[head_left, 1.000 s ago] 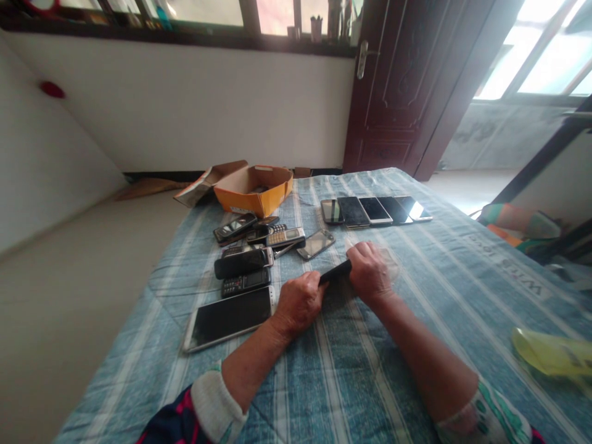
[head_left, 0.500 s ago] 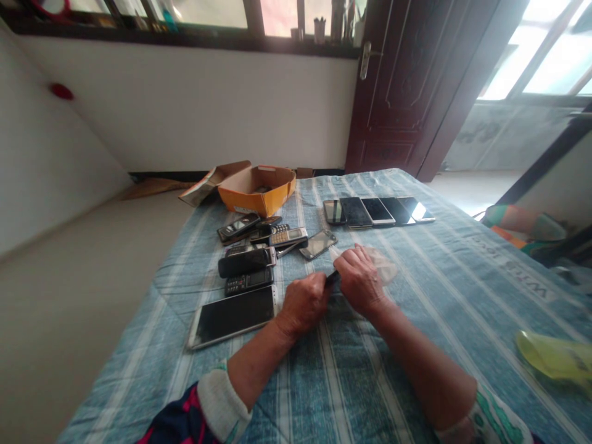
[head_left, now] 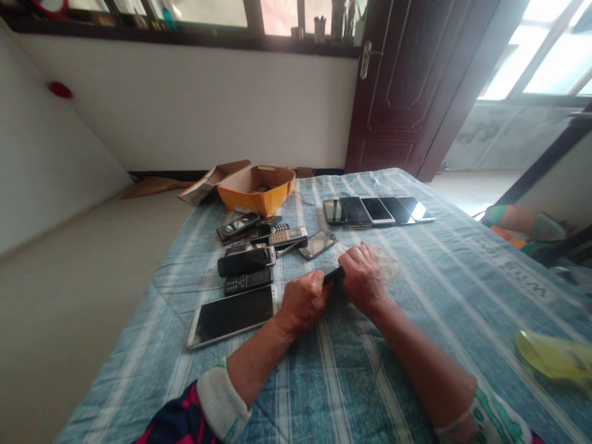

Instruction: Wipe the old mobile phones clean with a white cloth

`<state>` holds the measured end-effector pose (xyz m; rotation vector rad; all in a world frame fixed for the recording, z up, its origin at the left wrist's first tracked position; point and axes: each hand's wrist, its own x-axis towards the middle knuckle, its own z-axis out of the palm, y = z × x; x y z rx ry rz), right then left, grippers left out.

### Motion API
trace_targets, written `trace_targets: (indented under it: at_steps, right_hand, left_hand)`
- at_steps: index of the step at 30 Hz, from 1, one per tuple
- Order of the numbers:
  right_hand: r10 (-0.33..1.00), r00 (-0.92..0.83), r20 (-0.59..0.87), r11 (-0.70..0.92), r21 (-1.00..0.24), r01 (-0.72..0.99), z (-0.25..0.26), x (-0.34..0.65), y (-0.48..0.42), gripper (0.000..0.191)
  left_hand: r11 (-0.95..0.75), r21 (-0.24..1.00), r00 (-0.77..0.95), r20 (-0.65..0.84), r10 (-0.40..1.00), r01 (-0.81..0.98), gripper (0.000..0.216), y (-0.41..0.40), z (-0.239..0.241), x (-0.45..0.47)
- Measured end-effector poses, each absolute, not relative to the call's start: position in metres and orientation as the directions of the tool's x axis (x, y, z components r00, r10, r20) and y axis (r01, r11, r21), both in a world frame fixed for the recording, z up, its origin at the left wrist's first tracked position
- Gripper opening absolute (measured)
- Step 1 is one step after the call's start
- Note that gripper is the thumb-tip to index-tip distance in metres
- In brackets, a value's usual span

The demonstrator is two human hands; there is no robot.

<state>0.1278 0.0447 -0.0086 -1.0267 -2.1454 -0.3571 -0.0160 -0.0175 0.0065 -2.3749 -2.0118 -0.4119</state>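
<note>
My left hand (head_left: 304, 301) is closed around one end of a slim black phone (head_left: 333, 275), most of it hidden by my fingers. At its other end, my right hand (head_left: 363, 277) is closed on a thin, whitish, see-through sheet (head_left: 385, 265) that spreads out past the knuckles. Whether it is plastic or cloth I cannot tell. Left of my hands, a large white-framed smartphone (head_left: 234, 316) lies face up. Beyond it are a black keypad phone (head_left: 248, 281), a dark slider phone (head_left: 245, 262) and a silver keypad phone (head_left: 289, 237). A grey phone (head_left: 318, 244) lies just past my hands.
An open orange cardboard box (head_left: 256, 200) stands at the back left. Several smartphones (head_left: 378, 211) lie in a row at the back right. A yellow translucent object (head_left: 552, 356) is at the right. All rest on a blue striped cloth (head_left: 342, 394), with a dark red door (head_left: 398, 92) behind.
My right hand has shifted slightly right along the phone, so more of the black phone shows between my hands. The left hand has barely moved.
</note>
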Motion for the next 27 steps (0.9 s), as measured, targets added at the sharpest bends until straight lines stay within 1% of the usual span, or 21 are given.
trace_targets:
  at_steps: [6, 10, 13, 19, 27]
  right_hand:
    - [0.53, -0.508, 0.678, 0.73, -0.06, 0.681, -0.004, 0.119, 0.033, 0.026]
    - [0.559, -0.449, 0.697, 0.693, -0.096, 0.714, -0.007, 0.131, 0.046, 0.024]
    - [0.575, -0.404, 0.711, 0.657, -0.107, 0.746, -0.011, 0.135, 0.052, 0.023]
    - [0.574, -0.412, 0.707, 0.651, -0.09, 0.754, -0.012, 0.132, 0.052, 0.022]
    - [0.55, -0.421, 0.721, 0.669, -0.079, 0.739, -0.01, 0.131, 0.051, 0.023]
  left_hand:
    - [-0.187, 0.198, 0.144, 0.212, 0.967, 0.962, 0.022, -0.019, 0.008, -0.014]
    - [-0.179, 0.219, 0.136, 0.198, 0.971, 0.959, 0.016, -0.019, 0.009, -0.014]
    - [-0.18, 0.248, 0.131, 0.204, 0.97, 0.952, 0.016, -0.019, 0.01, -0.014]
    - [-0.203, 0.305, 0.12, 0.268, 0.956, 0.93, 0.019, -0.019, 0.01, -0.013]
    - [-0.188, 0.284, 0.106, 0.281, 0.954, 0.94, 0.018, -0.013, 0.008, -0.012]
